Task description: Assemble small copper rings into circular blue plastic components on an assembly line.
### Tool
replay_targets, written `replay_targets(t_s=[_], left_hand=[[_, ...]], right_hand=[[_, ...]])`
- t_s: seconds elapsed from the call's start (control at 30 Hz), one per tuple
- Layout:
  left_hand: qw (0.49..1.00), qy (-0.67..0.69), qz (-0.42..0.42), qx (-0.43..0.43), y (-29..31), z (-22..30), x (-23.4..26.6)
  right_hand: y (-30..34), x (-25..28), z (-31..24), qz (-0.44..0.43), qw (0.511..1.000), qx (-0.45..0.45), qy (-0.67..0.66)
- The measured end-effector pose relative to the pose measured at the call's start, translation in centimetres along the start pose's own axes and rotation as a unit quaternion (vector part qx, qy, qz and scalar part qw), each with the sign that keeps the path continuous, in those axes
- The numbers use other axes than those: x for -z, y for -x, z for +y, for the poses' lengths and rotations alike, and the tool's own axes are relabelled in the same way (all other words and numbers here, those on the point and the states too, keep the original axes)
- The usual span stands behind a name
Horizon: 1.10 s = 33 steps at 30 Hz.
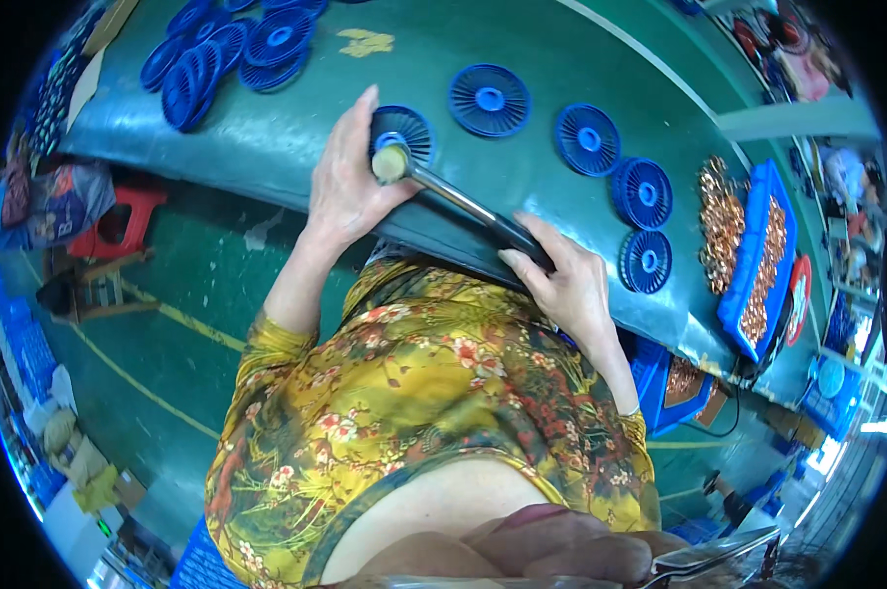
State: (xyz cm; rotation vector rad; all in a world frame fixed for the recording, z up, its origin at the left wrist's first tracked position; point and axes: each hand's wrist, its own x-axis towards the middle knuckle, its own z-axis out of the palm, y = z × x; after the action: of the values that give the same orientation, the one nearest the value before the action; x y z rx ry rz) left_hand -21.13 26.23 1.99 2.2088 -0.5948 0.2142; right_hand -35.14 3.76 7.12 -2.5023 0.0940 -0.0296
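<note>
My left hand rests on the green table and steadies a blue round finned disc with its fingers on the disc's left side. My right hand is closed around the dark handle of a mallet. The mallet's pale round head sits on the disc's near edge, beside my left thumb. Most of the disc's near half is hidden by the mallet head and my hand.
Several more blue discs lie singly to the right and a pile of them sits far left. A blue tray with copper-coloured small parts stands at the right. A red stool is on the floor to the left.
</note>
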Motion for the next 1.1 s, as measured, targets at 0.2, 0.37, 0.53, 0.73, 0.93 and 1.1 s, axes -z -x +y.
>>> replay_targets(t_s=[0.2,0.37,0.53,0.73,0.93,1.1], left_hand=[[0.985,-0.003,-0.038,-0.168,-0.2,1.4,0.0],[0.943,-0.11,-0.223,-0.223,-2.3,3.5,-3.1],[0.912,-0.143,-0.272,-0.27,-8.6,4.2,-7.7],[0.96,-0.148,-0.018,-0.238,-25.2,1.0,-19.0],[0.979,-0.159,0.051,-0.113,-31.7,1.8,-22.3],[0.949,-0.279,0.106,-0.103,-30.9,-0.3,-19.1]], right_hand=[[5.9,3.4,7.4,0.275,0.953,-0.023,0.126],[6.3,2.4,9.7,0.269,0.94,-0.062,0.198],[-1.8,3.7,10.9,0.239,0.942,-0.027,0.233],[-22.7,7.5,18.2,0.304,0.9,0.033,0.311],[-32.1,9.7,20.7,0.389,0.864,0.015,0.32],[-26.6,9.3,19.8,0.368,0.879,-0.044,0.299]])
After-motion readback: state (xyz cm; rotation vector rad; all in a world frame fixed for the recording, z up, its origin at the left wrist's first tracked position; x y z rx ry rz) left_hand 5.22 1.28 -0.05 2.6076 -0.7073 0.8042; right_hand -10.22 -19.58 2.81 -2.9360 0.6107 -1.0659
